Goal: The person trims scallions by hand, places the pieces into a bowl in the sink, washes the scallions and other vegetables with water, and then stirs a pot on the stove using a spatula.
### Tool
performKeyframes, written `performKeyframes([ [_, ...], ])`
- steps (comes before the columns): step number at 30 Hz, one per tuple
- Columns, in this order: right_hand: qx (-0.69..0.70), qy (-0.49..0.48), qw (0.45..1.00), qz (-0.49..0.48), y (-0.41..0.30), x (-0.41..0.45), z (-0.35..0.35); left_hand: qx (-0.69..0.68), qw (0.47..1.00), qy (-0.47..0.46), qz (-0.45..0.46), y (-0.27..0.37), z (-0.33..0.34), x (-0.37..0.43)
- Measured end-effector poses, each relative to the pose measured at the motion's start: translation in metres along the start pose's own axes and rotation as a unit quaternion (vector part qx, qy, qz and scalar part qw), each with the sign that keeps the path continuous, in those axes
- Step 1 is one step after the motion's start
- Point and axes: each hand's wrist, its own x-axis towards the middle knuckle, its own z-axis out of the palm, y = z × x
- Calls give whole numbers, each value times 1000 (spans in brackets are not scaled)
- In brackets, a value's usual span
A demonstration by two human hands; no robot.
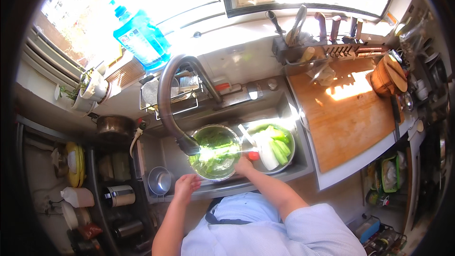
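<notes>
A metal bowl (pixel 237 138) of leafy greens (pixel 217 151) and water stands in the sink, under the arched faucet (pixel 165 92). At its lower right rim is my right hand (pixel 244 165), fingers curled; whether it grips the rim is hidden. My left hand (pixel 187 187) hovers by the bowl's lower left edge, holding nothing, fingers somewhat apart. To the right sits a metal basin (pixel 293 149) with pale green vegetable pieces (pixel 279 145) and a thick white piece (pixel 267 153). A small red object (pixel 253 155) shows between the two vessels.
A small metal pot (pixel 159 181) is at the sink's left end. Right of the sink lies a wooden cutting board (pixel 341 124) with a wooden container (pixel 387 76) and a knife (pixel 395 117). A blue liquid bottle (pixel 144 42) and a knife rack (pixel 320 51) stand behind.
</notes>
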Motion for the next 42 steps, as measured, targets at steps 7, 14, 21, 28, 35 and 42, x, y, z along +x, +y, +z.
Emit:
performKeyframes([
  [7,151,-164,972,80,-34,-15,40,-37,998,47,-7,-20,-36,-30],
  [14,-89,-190,972,-102,-61,-10,89,-41,996,73,-8,-19,-44,-54],
  [21,-178,0,955,-239,-102,-52,-17,-30,998,45,26,2,-30,-65],
  [28,-352,291,890,-3,0,-30,-192,-15,999,2,40,3,-12,-54],
  [35,-302,144,939,76,49,-11,-203,29,999,-40,2,-2,10,-36],
  [42,72,78,988,111,13,-83,-180,62,992,-94,-47,-1,19,-24],
])
